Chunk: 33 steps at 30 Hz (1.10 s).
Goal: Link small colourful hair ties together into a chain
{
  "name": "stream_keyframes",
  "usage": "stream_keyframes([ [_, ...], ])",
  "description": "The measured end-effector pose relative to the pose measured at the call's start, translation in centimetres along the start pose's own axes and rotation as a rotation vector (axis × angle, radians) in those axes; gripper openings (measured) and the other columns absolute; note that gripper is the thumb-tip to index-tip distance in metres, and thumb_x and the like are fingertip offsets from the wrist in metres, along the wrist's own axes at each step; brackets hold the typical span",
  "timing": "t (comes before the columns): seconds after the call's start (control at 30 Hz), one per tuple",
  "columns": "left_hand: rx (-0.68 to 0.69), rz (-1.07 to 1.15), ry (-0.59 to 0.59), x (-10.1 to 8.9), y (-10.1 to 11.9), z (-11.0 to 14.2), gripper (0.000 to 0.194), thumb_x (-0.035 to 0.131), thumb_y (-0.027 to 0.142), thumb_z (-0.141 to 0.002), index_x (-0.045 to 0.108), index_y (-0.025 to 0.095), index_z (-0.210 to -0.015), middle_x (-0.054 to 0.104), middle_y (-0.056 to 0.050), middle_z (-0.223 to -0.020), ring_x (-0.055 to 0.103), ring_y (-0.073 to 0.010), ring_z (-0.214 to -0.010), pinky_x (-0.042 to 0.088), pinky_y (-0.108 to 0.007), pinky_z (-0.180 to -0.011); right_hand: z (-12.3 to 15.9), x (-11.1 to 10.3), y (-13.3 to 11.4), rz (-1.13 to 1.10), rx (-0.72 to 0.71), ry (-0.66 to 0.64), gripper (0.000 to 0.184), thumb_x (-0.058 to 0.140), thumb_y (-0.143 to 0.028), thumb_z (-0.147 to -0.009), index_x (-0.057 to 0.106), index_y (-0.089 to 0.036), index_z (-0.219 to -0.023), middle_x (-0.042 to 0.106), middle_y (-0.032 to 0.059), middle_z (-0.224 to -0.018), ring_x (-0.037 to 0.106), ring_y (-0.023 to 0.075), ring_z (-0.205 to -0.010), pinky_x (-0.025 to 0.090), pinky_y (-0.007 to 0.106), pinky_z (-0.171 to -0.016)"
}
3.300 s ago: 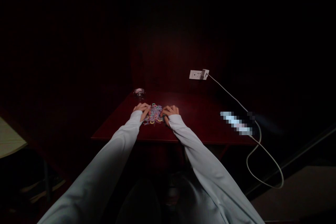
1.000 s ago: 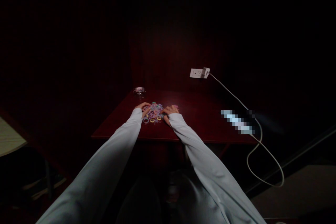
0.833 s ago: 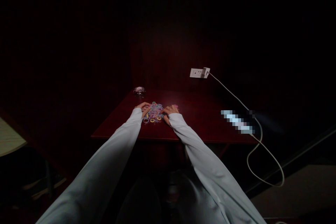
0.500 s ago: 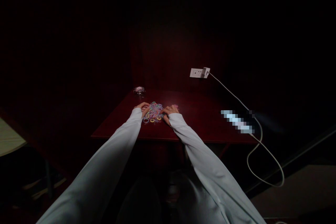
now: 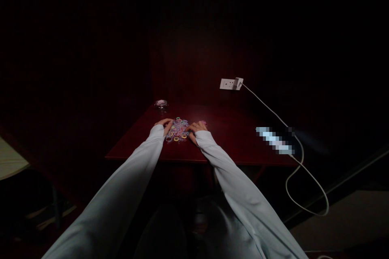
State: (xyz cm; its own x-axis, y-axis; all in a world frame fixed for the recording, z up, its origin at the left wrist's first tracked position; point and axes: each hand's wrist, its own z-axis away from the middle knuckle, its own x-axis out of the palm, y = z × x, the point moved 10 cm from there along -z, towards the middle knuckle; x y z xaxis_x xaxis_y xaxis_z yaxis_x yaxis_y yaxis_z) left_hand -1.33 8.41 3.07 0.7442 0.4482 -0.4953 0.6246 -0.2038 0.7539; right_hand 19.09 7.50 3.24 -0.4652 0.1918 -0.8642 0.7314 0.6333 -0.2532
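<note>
A heap of small colourful hair ties (image 5: 179,128) in purple, pink, yellow and green lies on the dark red table (image 5: 225,149). My left hand (image 5: 165,124) rests against the heap's left side, its fingers stretched along the edge and the thumb apart. On the right side, my right hand (image 5: 197,128) is bent over the table, fingertips touching the heap and the thumb held lower, away from the fingers. Nothing shows gripped in either hand. Just beyond the right hand, a little pink bunch (image 5: 204,123) is partly hidden by the fingers.
A round clear container (image 5: 161,104) with something pink in it stands at the back left. A blurred-out bright device (image 5: 275,141) lies at the right, with a white cable (image 5: 264,102) running to a charger (image 5: 238,83) in the wall socket (image 5: 226,84).
Almost nothing differs. The left hand's fingers have shifted very slightly against the heap; the right hand stays in place.
</note>
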Motion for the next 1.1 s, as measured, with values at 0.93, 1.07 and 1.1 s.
stream_keyframes([
  [0.93,0.079,-0.048,-0.088,0.4,-0.6,-0.1,0.021,0.078,0.035,-0.075,0.083,0.023,-0.091,0.083,-0.005,-0.094,0.075,-0.0253,-0.091,0.059,-0.032,-0.089,1.0,-1.7,-1.5,-0.025,-0.041,-0.006,0.027,0.058,-0.016,-0.100,0.079,-0.024,-0.114,0.073,0.0077,-0.115,0.053,0.0248,-0.115,0.041,0.038,-0.108],
  [1.07,0.035,-0.014,-0.044,-0.1,-0.7,0.0,0.020,0.078,0.034,-0.074,0.083,0.023,-0.091,0.081,-0.003,-0.083,0.074,-0.0244,-0.084,0.058,-0.032,-0.084,1.0,-1.7,-1.5,-0.021,-0.049,0.005,0.031,0.055,-0.015,-0.099,0.080,-0.024,-0.116,0.073,0.0077,-0.112,0.053,0.0250,-0.112,0.041,0.039,-0.106],
  [1.1,0.029,-0.013,-0.038,-0.2,-0.8,0.0,0.020,0.078,0.034,-0.075,0.083,0.023,-0.091,0.081,-0.004,-0.083,0.074,-0.0246,-0.084,0.058,-0.032,-0.085,1.0,-1.7,-1.5,-0.024,-0.053,0.006,0.031,0.055,-0.015,-0.099,0.080,-0.024,-0.116,0.074,0.0078,-0.113,0.053,0.0251,-0.112,0.042,0.039,-0.106],
])
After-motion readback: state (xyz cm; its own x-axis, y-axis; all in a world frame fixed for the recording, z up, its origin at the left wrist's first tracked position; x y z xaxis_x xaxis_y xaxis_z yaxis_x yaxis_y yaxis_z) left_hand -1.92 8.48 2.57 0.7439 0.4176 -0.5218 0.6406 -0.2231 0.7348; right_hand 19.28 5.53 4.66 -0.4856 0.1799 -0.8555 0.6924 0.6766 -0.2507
